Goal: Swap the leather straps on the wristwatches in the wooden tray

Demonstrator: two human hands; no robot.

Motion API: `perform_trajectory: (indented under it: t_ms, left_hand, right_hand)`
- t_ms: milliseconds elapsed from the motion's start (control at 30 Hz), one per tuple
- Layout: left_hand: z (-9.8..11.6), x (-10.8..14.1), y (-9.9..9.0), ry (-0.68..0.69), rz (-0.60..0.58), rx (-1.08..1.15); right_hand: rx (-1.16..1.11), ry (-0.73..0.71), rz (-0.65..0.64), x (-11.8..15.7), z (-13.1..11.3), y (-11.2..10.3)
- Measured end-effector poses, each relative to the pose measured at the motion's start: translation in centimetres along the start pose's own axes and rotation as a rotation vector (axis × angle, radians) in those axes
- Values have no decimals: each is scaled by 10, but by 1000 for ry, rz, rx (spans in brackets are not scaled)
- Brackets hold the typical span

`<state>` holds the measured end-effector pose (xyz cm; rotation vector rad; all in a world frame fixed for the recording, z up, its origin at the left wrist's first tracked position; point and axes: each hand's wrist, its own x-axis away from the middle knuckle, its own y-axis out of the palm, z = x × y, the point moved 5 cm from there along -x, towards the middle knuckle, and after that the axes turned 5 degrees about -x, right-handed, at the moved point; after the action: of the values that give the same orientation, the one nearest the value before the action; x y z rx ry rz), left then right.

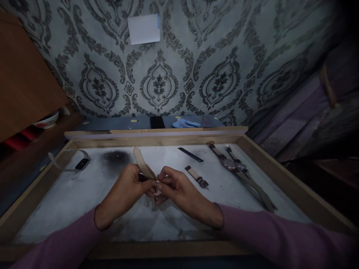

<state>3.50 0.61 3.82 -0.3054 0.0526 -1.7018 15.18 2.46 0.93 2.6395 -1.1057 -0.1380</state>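
Observation:
Both hands meet near the middle of the white tray surface, around a small watch. My left hand (pixel 130 186) is closed on the watch, from which a pale perforated strap (pixel 141 162) sticks up and away. The fingers of my right hand (pixel 175 185) pinch at the watch case (pixel 157 190), where the strap joins it. Fingers cover most of the case. Right of my right hand lies a short brown strap piece (pixel 197 177) with a buckle, and behind it a thin dark blade-like strip (pixel 190 154).
A wooden rim (pixel 157 140) surrounds the work surface. Two strapped watches (pixel 230 164) lie at the right, a smartwatch (pixel 82 163) at the left. Beyond the back rim are a dark phone (pixel 157 122) and a blue cloth (pixel 185 123). A bowl (pixel 47 121) stands on the left shelf.

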Motion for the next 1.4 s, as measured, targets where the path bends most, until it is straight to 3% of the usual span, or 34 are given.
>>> perform_trajectory:
  t_ms: [933,1400]
  left_hand:
    - [0,0,-7,83,-2,-93]
    - [-5,0,-7,-45,-188,23]
  right_hand:
    - [-15,-30,-7,1,-8,0]
    - [-5,33,-67,0,-4,-2]
